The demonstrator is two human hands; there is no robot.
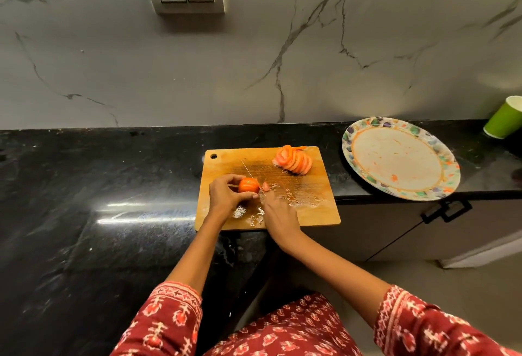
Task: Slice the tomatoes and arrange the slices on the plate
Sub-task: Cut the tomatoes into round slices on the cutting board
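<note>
Red patterned sleeves reach forward. Right hand (278, 216) grips a knife (253, 176); left hand (226, 193) curls fingers around a tomato (248, 185) on the cutting board (305, 206). Fingertips sit close to the blade, risking a nick. Beyond lie slices (295, 159) and the plate (401, 158).
</note>
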